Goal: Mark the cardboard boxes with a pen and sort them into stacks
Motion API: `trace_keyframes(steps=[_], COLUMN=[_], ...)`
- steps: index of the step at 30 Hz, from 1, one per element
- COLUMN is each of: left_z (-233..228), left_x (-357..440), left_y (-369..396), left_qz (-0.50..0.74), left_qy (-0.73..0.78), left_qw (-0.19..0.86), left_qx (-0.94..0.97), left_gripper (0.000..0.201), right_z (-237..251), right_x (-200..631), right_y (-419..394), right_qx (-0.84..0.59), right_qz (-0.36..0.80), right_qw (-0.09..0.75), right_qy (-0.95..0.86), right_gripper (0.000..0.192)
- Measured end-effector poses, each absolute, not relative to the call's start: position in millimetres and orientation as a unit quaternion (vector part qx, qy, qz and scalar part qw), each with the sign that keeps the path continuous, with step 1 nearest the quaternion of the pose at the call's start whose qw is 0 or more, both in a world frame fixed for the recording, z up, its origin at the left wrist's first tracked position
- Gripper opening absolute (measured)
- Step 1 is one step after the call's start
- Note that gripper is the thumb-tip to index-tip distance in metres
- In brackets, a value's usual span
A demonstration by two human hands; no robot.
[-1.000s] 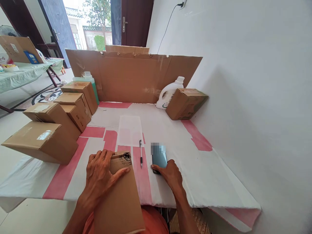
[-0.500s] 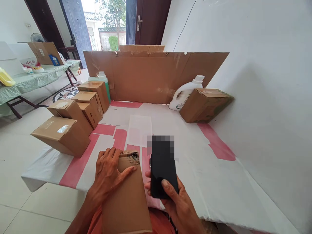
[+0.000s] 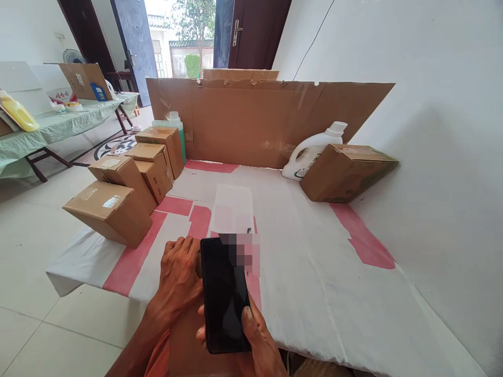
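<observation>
Holding a phone [image 3: 225, 293] in my right hand [image 3: 257, 340], I am gripping it with the thumb on its right edge and fingers curled round the left, screen dark and facing up, its top end blurred out. It is hovering over the near edge of the table [image 3: 334, 293], right above a box [image 3: 184, 340] that is sticking out over that edge toward my lap. My left hand [image 3: 178, 280] is lying flat on the box's far end, fingers spread and pressing down, not clenched round anything; the phone's left edge is just beside its knuckles.

Beyond the phone, a white sheet [image 3: 232, 209] is lying near the middle of the table, and the tip of a pen [image 3: 249, 230] is peeking out just past the blur. Along the left edge five boxes [image 3: 112, 207] are standing in a cluster; some carry small labels and dark printing, too small for me to read. A green bottle [image 3: 175, 123] is standing behind them at the far left corner. At the far right, a white jug [image 3: 312, 152] with a label I cannot read is leaning just beside a tilted box [image 3: 346, 173]. A cardboard panel [image 3: 263, 118] is standing upright along the far edge.
</observation>
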State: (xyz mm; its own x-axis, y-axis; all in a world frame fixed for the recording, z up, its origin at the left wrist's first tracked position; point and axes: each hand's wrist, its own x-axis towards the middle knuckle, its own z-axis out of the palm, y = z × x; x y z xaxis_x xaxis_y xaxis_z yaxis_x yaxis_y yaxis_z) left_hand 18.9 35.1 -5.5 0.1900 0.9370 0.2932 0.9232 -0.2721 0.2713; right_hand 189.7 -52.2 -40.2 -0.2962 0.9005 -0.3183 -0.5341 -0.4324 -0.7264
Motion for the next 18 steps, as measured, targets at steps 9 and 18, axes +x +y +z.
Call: trace_keyframes(steps=[9, 18], left_z=[-8, -9], left_x=[18, 18], left_y=[35, 37], left_qz=[0.207, 0.213], left_qy=[0.601, 0.598], left_qw=[0.018, 0.005], left_qx=[0.771, 0.773], left_gripper=[0.01, 0.009], right_z=[-32, -47], right_x=[188, 186], right_y=[-49, -46], right_qx=[-0.359, -0.314], right_qz=[0.79, 0.808], right_qw=[0.449, 0.469], right_qy=[-0.215, -0.17], right_gripper=[0.075, 0.078])
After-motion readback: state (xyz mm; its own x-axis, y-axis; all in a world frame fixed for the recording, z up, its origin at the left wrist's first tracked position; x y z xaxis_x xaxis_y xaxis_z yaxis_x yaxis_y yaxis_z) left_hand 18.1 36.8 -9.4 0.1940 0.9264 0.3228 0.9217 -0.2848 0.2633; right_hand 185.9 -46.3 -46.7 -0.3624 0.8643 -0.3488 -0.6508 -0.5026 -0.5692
